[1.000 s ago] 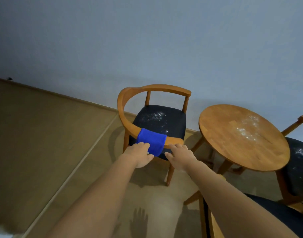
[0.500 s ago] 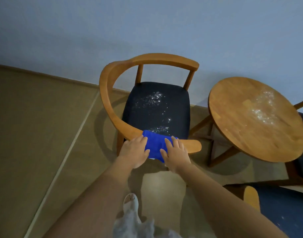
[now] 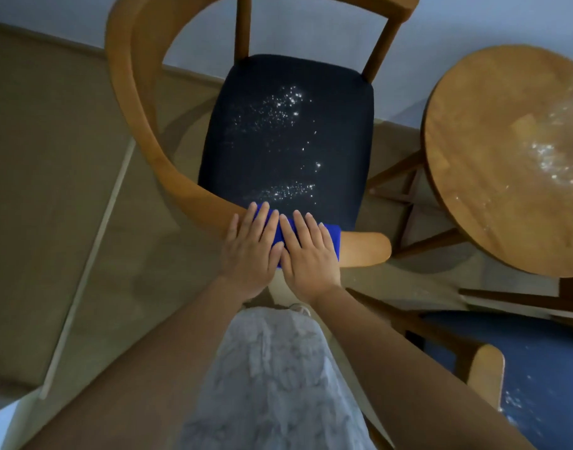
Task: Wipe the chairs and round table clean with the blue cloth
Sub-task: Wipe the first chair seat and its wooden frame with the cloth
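Blue cloth [image 3: 333, 237], white-speckled black seat [image 3: 288, 138], orange-brown wooden chair frame [image 3: 132, 102] and table [image 3: 493, 164]

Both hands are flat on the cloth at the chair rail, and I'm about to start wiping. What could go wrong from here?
1. The folded blue cloth straddles the narrow curved wooden rail; under the flat left hand and right hand it may slide off.
2. White crumbs dot the dark upholstered seat; a sweep outward would probably scatter them onto the floor.
3. The round wooden table stands close beside the chair, so a wide stroke might bump it.
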The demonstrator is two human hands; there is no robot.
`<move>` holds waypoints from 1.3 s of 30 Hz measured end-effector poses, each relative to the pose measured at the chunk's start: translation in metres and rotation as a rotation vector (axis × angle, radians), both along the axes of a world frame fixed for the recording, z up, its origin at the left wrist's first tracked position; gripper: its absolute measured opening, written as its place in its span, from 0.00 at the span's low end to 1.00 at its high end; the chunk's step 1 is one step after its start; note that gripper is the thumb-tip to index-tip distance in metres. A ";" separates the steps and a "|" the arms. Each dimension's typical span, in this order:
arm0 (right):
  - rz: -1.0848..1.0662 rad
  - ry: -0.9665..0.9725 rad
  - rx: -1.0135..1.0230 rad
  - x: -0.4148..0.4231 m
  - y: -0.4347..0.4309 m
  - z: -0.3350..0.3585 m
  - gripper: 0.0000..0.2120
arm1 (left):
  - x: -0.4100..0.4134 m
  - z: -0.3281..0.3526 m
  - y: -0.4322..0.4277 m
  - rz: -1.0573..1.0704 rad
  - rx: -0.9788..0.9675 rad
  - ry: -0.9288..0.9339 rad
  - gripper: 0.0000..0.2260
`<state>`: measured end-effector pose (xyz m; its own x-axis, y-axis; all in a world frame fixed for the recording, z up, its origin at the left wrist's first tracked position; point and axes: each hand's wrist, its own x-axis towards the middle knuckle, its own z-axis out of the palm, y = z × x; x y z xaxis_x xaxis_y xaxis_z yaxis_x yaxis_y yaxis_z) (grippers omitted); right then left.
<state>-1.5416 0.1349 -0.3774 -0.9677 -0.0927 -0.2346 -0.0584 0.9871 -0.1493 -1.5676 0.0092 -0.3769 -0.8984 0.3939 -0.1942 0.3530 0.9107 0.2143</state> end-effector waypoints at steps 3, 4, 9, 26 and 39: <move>-0.009 0.002 0.003 0.005 0.023 -0.005 0.24 | 0.004 -0.008 0.028 0.012 -0.005 -0.029 0.27; -0.003 0.015 0.009 0.008 0.034 -0.007 0.24 | 0.006 -0.009 0.037 0.004 -0.017 -0.036 0.28; 0.042 0.079 0.027 0.010 0.099 -0.010 0.22 | 0.009 -0.008 0.094 -0.031 -0.040 -0.052 0.25; -0.032 0.078 0.045 0.010 0.068 -0.011 0.28 | -0.006 -0.020 0.045 -0.285 -0.016 0.084 0.28; -0.036 0.125 0.090 -0.048 -0.096 -0.019 0.38 | -0.082 -0.033 -0.124 -0.375 0.031 0.178 0.22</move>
<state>-1.5900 0.0388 -0.3960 -0.9921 -0.0418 -0.1181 -0.0357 0.9979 -0.0537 -1.6492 -0.1145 -0.4095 -0.7097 0.7038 -0.0319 0.6933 0.7058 0.1456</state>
